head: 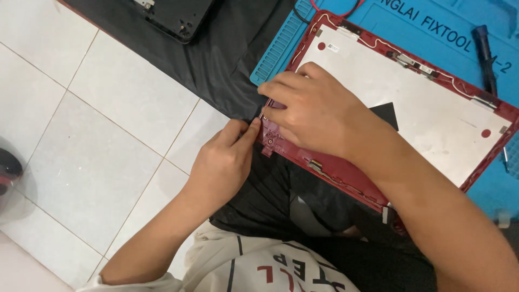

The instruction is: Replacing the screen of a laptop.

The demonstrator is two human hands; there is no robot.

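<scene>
A red laptop lid cover (pixel 489 111) lies inside up on a blue repair mat (pixel 411 27), with a white panel (pixel 432 108) filling its middle. My right hand (pixel 319 111) rests palm down on the lid's near left corner, fingers curled over the edge. My left hand (pixel 224 162) comes from the left and pinches at the same corner with thumb and fingertips, touching the right hand. A thin strip or hinge piece at that corner is mostly hidden between the two hands.
A black cloth (pixel 216 54) covers the floor under the mat. A black laptop base (pixel 173 16) lies at the top. A dark screwdriver (pixel 485 57) rests on the mat at the right. White floor tiles (pixel 97 135) spread to the left, with a dark round object (pixel 8 170) at the far left.
</scene>
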